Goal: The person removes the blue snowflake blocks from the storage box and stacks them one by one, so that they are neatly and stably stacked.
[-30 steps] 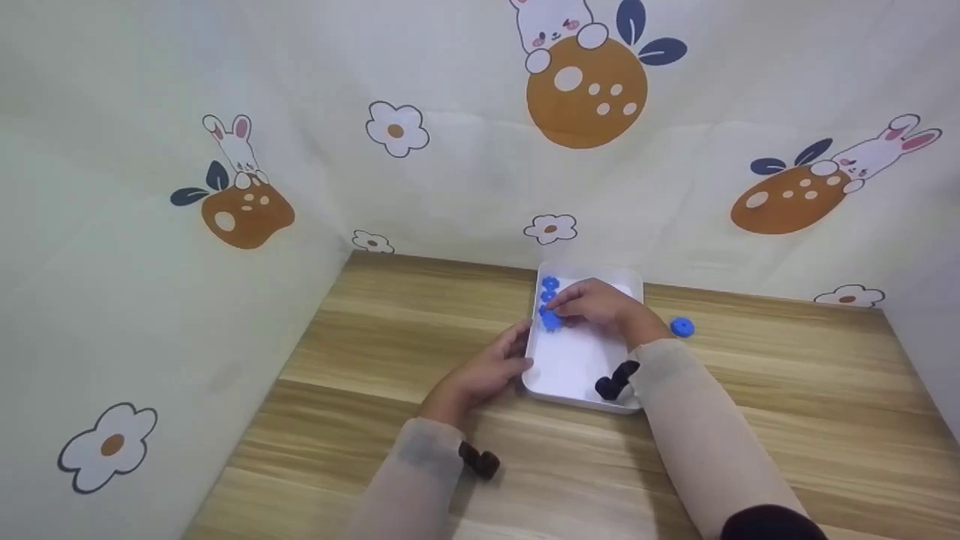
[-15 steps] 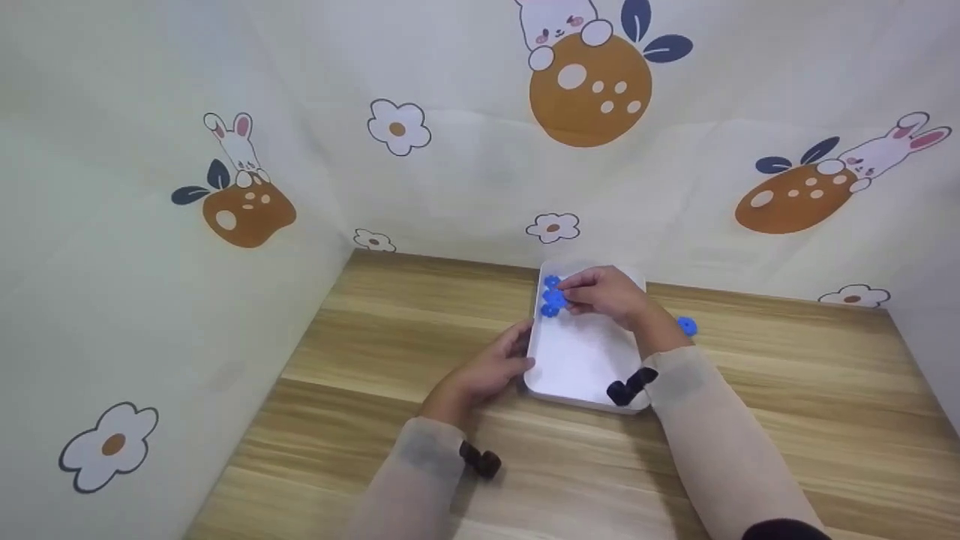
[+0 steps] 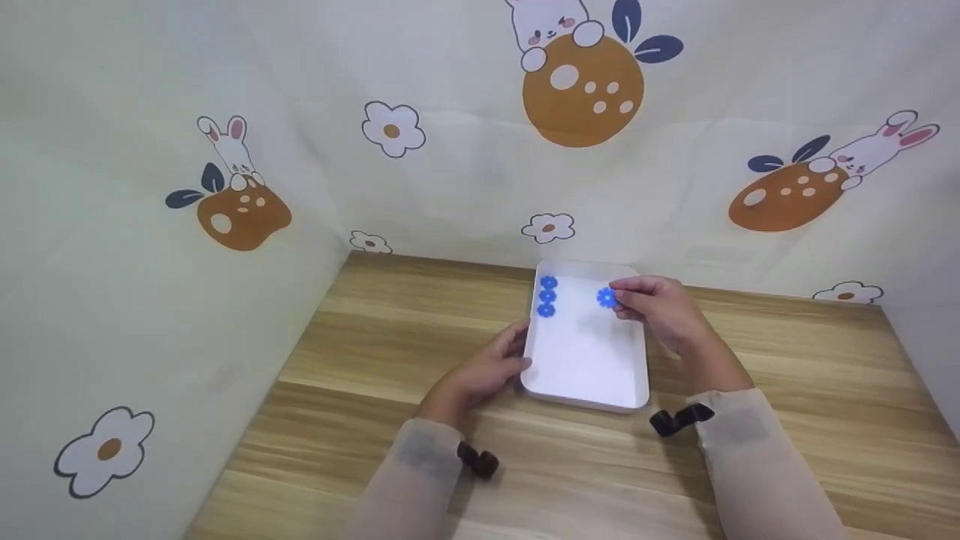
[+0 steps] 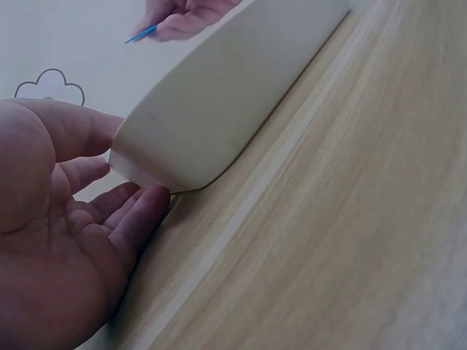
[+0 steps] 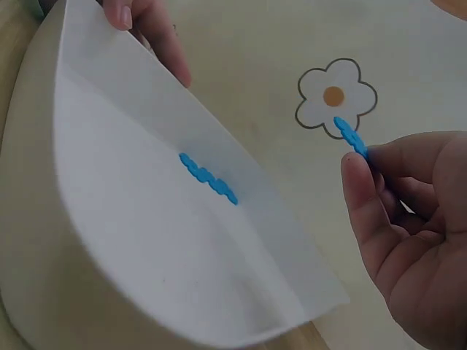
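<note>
In the head view, the right hand [image 3: 661, 306] pinches a blue flower [image 3: 606, 298] between thumb and fingers, closed on its edge, over the far right part of the white tray [image 3: 585, 364]. Three more blue flowers [image 3: 547, 296] lie in a line along the tray's left wall, touching or nearly so. The held one is gripped by one side only – a slack thumb could let it twist or drop flat into the tray, perhaps bouncing.

In the left wrist view, the left hand [image 4: 76, 211] has its fingers bent about the tray's near left edge, some low by the table [image 4: 292, 240]. Should those fingers lift or push, the tray could tip or skid, and the loose row would likely slide out of line.

In the right wrist view, the held flower shows edge-on, thin between thumb and finger, apart from the row. Being so thin, it gives the fingertips little to hold; lowering it too near the others could knock them askew – how high it hangs, I cannot tell.
</note>
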`<move>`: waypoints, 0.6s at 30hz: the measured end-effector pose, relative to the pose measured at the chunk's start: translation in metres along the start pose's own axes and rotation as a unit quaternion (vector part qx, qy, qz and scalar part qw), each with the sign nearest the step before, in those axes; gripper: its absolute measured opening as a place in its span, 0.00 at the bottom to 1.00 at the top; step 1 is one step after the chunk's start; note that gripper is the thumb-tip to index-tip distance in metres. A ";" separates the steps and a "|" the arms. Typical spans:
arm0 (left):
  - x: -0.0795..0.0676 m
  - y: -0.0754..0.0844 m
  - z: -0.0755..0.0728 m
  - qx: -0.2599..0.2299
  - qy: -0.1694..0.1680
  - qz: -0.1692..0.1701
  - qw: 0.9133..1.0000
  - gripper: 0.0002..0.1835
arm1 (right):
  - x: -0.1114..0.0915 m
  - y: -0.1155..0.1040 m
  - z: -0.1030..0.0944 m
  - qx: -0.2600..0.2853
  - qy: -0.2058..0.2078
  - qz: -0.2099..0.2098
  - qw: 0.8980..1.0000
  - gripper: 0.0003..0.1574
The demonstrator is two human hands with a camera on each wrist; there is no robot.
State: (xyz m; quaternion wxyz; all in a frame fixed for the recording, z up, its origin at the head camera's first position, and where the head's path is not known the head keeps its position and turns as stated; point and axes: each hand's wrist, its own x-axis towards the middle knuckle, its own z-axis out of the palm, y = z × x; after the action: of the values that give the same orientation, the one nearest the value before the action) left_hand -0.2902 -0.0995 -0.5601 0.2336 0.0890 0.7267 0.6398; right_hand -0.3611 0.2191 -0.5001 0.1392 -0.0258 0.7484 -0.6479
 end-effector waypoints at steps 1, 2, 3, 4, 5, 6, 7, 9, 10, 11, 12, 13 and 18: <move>0.000 0.000 0.000 -0.003 -0.001 0.001 1.000 0.39 | -0.003 0.001 -0.004 -0.002 0.004 -0.002 1.000 0.23; 0.000 0.000 0.000 -0.005 -0.002 0.003 1.000 0.39 | -0.006 0.002 -0.008 -0.001 0.007 -0.004 1.000 0.23; 0.000 0.000 0.000 -0.007 -0.003 0.004 1.000 0.39 | -0.008 0.002 -0.012 0.002 0.010 -0.007 1.000 0.24; 0.000 -0.001 0.000 -0.010 -0.004 0.007 1.000 0.39 | -0.010 0.003 -0.016 0.003 0.014 -0.009 1.000 0.25; 0.000 -0.001 0.000 -0.010 -0.004 0.009 1.000 0.39 | -0.012 0.004 -0.019 0.006 0.018 -0.011 1.000 0.25; 0.000 -0.002 0.000 -0.011 -0.005 0.011 1.000 0.39 | -0.014 0.005 -0.023 0.012 0.020 -0.013 1.000 0.26; 0.000 -0.002 0.000 -0.008 -0.005 0.011 1.000 0.39 | -0.016 0.006 -0.027 0.015 0.023 -0.013 1.000 0.27; 0.000 -0.002 0.000 -0.002 -0.004 0.011 1.000 0.39 | -0.018 0.009 -0.035 0.020 0.026 -0.014 0.999 0.27; 0.000 -0.002 0.000 0.001 -0.003 0.012 1.000 0.39 | -0.019 0.011 -0.040 0.018 0.028 -0.014 0.999 0.26; 0.000 -0.002 0.000 0.004 -0.002 0.012 1.000 0.39 | -0.020 0.013 -0.045 0.019 0.030 -0.013 0.999 0.26; 0.000 -0.001 0.000 0.006 -0.002 0.012 1.000 0.39 | -0.021 0.015 -0.050 0.017 0.032 -0.013 0.999 0.25; -0.001 -0.001 0.000 0.007 -0.001 0.012 1.000 0.39 | -0.022 0.018 -0.055 0.017 0.035 -0.011 0.999 0.24; -0.001 -0.003 0.000 0.005 0.002 0.015 1.000 0.39 | -0.026 0.030 -0.077 0.024 0.050 0.004 0.998 0.22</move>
State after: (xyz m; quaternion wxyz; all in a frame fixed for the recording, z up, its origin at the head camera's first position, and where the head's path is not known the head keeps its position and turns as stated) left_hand -0.2893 -0.1007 -0.5626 0.2225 0.0995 0.7287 0.6400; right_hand -0.3504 0.3038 -0.5151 0.1046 0.0132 0.7386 -0.6659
